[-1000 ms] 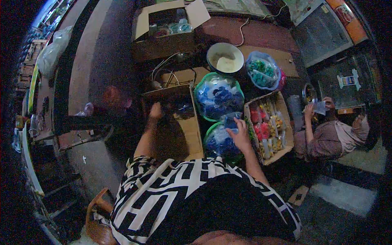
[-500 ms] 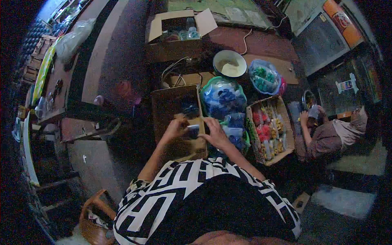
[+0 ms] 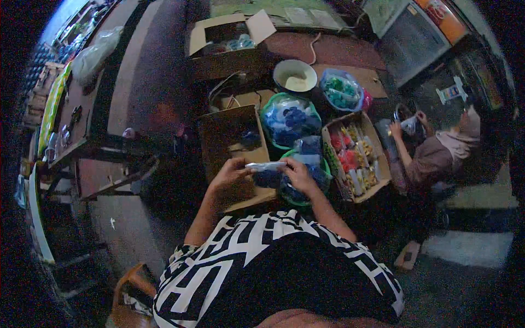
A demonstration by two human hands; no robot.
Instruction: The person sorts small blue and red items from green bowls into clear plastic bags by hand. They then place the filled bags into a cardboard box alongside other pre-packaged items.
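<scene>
A small whitish plastic packet is stretched between my two hands, with something dark blue hanging beneath it. My left hand pinches its left end, over the open cardboard box. At the right end, the fingers of my right hand are closed on it, in front of a green basket of blue packets. Behind that basket is another green-rimmed basket with blue items in clear plastic. A cardboard tray at the right holds red and yellow packets.
A white bowl and a basin of green packets stand farther back. An open carton is at the back left. A co-worker sits at the right, both hands on a plastic piece. A wooden chair is at lower left.
My hands have come together around the packet and hold it level. Before, my left hand was blurred over the box and my right hand was at its edge. The view has shifted slightly.
</scene>
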